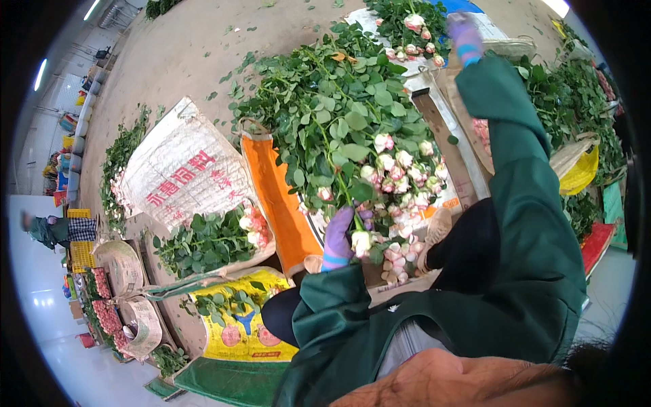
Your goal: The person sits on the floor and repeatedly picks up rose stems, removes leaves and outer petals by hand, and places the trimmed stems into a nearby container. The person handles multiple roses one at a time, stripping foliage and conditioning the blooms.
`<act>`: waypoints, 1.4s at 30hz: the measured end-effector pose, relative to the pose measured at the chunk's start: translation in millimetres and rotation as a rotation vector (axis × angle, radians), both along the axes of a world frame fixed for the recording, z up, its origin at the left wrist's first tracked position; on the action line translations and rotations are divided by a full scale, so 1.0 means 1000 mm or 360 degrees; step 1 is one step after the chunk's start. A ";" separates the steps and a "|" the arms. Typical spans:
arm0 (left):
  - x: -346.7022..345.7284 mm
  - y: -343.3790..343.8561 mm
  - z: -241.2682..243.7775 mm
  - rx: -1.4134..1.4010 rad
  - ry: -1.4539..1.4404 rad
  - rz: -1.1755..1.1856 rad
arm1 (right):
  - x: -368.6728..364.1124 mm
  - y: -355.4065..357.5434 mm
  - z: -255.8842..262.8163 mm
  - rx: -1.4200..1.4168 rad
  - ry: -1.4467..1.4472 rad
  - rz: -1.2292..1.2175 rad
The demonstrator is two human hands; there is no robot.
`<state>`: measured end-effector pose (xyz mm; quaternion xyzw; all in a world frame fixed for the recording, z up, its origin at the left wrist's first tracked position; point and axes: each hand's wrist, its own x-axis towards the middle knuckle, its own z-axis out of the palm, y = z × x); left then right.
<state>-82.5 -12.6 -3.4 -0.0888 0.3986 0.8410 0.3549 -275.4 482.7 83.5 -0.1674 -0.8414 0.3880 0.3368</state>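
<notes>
My left hand (339, 231), in a purple glove, is closed around the stem of a white rose (362, 243) just below its bloom; the leafy stem reaches away across the pile. Beyond it lies a large heap of cut roses (325, 112), with white and pink blooms (402, 173) toward me. My right hand (464, 31), gloved and blurred, is stretched out to the far right, beside a smaller bunch of pink-edged roses (414, 23). Whether it holds anything cannot be made out. Loose petals (399, 259) lie below the heap, near my shoe.
An orange sheet (279, 203) and a white woven sack (183, 163) lie left of the heap. Wrapped roses (208, 244) and a yellow sack (244, 325) are nearer left. More foliage (554, 112) stands at the right. A person (56, 229) is far left.
</notes>
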 end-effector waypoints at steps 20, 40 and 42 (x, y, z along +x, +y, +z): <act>-0.005 0.000 0.034 0.0359 0.0232 0.0301 | -0.032 -0.202 -0.012 0.0862 -0.0590 0.1619; 0.014 0.004 0.001 -0.0362 0.0835 0.0394 | 0.326 -0.331 -0.084 -0.0534 -0.0642 0.0305; 0.029 0.008 0.018 -0.0470 0.0761 0.0386 | 0.313 -0.328 -0.062 -0.0500 -0.0757 0.0266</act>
